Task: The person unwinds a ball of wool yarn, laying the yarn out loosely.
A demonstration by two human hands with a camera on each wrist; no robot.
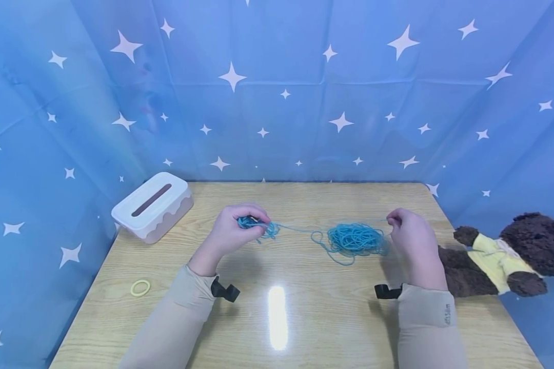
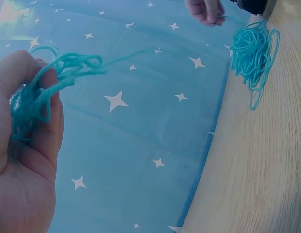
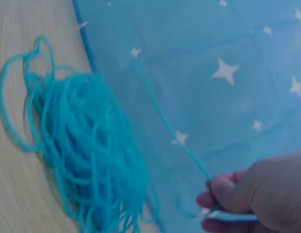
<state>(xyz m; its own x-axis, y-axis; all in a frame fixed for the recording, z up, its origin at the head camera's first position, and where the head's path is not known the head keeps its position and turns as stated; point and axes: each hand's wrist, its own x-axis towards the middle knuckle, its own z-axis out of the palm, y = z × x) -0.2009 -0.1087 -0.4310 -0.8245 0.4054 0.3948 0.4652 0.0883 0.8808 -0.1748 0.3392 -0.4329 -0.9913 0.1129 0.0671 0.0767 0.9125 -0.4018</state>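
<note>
A loose bundle of turquoise yarn (image 2: pixel 39 97) lies in the curled fingers of my left hand (image 1: pixel 233 228), raised over the table's middle left. From it a single strand (image 1: pixel 295 228) runs rightward. Between thumb and fingertips my right hand (image 1: pixel 413 238) pinches a thin strand of the same yarn (image 3: pixel 162 116). Just left of that hand, a larger tangled heap of turquoise yarn (image 1: pixel 355 239) rests on the table, one loop trailing off its left side. How the strands join behind the heap is hard to make out.
On the wooden table (image 1: pixel 323 318), a white-lidded tissue box (image 1: pixel 154 205) stands at the back left. A pale yellow ring (image 1: pixel 140 288) lies near the left edge. A brown teddy bear (image 1: pixel 503 259) in a yellow top lies across the right edge. A starry blue curtain (image 1: pixel 277 113) hangs behind.
</note>
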